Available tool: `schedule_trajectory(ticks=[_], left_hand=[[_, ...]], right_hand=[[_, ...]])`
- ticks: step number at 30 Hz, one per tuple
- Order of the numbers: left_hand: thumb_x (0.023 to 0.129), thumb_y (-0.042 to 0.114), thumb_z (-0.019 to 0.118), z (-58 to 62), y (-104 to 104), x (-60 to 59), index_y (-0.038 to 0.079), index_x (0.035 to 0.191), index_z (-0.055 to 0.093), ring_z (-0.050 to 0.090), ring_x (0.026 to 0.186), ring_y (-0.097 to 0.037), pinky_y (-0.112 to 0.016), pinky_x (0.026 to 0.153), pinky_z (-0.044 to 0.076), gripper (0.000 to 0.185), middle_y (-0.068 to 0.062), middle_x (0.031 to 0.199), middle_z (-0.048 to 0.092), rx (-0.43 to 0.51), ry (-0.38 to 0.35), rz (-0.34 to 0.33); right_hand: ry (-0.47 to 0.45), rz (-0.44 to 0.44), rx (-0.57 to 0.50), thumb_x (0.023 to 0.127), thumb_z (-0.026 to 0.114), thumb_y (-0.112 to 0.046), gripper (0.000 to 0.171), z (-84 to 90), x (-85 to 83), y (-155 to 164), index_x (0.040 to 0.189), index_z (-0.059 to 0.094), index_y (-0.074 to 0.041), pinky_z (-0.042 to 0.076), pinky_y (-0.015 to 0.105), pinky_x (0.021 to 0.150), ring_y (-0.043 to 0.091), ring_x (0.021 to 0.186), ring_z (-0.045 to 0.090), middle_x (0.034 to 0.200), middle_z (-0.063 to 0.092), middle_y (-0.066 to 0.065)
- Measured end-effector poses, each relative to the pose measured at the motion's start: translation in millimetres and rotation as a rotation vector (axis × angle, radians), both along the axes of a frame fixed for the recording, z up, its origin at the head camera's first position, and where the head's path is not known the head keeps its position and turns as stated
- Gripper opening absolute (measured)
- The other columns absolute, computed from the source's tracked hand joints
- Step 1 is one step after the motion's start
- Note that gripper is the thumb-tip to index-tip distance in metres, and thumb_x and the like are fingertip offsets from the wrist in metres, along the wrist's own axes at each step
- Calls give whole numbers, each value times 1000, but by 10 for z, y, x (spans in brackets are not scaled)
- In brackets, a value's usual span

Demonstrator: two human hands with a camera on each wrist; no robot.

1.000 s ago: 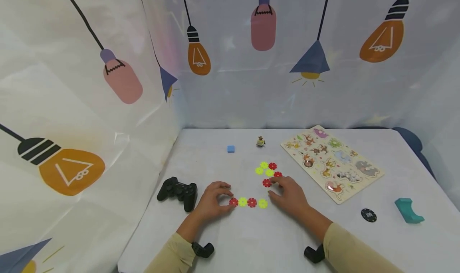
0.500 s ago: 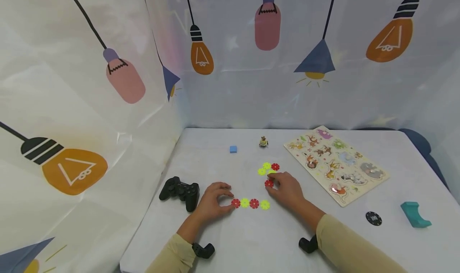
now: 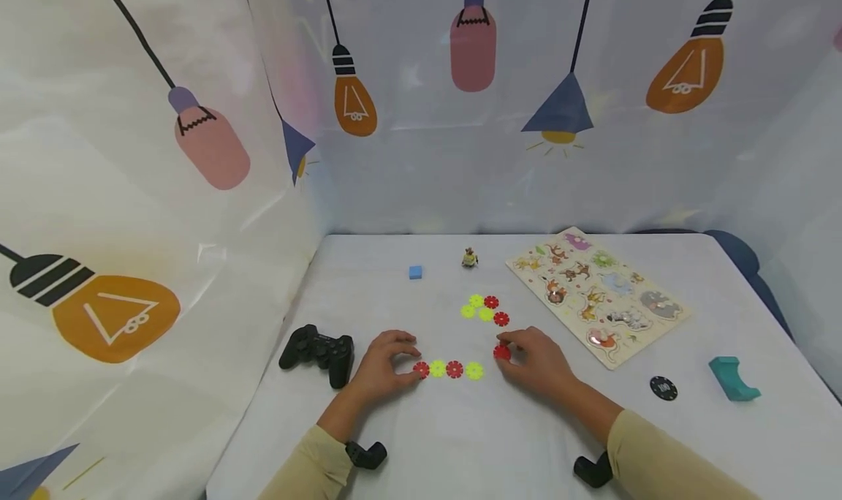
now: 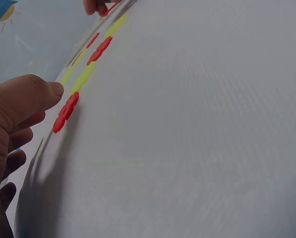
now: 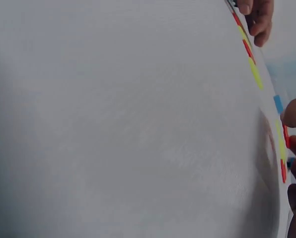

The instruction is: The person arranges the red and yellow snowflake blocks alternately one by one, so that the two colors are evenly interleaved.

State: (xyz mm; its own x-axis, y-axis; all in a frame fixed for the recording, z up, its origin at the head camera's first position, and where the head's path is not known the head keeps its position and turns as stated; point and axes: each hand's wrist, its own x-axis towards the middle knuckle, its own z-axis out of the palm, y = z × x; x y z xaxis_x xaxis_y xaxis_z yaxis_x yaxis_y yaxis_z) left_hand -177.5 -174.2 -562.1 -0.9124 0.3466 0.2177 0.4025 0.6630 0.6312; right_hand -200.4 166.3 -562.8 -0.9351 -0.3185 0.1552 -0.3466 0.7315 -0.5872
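Note:
Several flat flower-shaped discs, red and yellow-green, lie on the white table. My left hand [image 3: 383, 368] rests at the left end of a row of them, thumb and fingers loosely spread around the end red disc [image 3: 421, 369]. In the left wrist view, the thumb [image 4: 46, 94] is just beside that red disc [image 4: 66, 113]. My right hand [image 3: 538, 361] pinches another red disc [image 3: 502, 351] between thumb and fingers, to the right of the row's yellow-green end disc [image 3: 474, 370]. Behind it lies a cluster of yellow-green discs [image 3: 485, 314] and red discs [image 3: 501, 319].
A black game controller [image 3: 319, 352] lies left of the left hand. Farther back are a blue block [image 3: 415, 272] and a small figurine [image 3: 469, 257]. On the right are an animal puzzle board [image 3: 595, 295], a black chip [image 3: 663, 388] and a teal curved block [image 3: 734, 378].
With the red disc in its grip, my right hand has moved from beside the back cluster toward me, near the row's right end. The left hand has stayed in place.

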Motion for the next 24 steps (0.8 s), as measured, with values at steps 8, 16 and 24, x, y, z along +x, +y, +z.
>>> schedule_trajectory(ticks=[8, 16, 24], left_hand=[[77, 30, 86, 1, 49, 17, 24, 101, 74, 47, 124, -18, -50, 105, 38, 27, 6, 125, 59, 24, 11, -28], [76, 32, 86, -1, 33, -17, 25, 99, 75, 46, 125, -17, -50, 106, 36, 27, 7, 125, 59, 9, -4, 0], [76, 31, 86, -7, 11, -14, 25, 99, 75, 46, 124, -17, -51, 105, 37, 26, 8, 124, 58, 19, -20, 0]], right_hand=[[117, 188, -19, 79, 83, -28, 42, -53, 153, 4, 119, 71, -22, 51, 26, 74, 2, 87, 53, 103, 65, -17], [135, 201, -3, 77, 83, -29, 43, -60, 155, -30, 119, 71, -23, 51, 27, 76, 0, 89, 53, 106, 66, -18], [27, 86, -39, 82, 80, -33, 43, 47, 49, -22, 121, 68, -21, 52, 33, 78, 8, 92, 55, 109, 64, -11]])
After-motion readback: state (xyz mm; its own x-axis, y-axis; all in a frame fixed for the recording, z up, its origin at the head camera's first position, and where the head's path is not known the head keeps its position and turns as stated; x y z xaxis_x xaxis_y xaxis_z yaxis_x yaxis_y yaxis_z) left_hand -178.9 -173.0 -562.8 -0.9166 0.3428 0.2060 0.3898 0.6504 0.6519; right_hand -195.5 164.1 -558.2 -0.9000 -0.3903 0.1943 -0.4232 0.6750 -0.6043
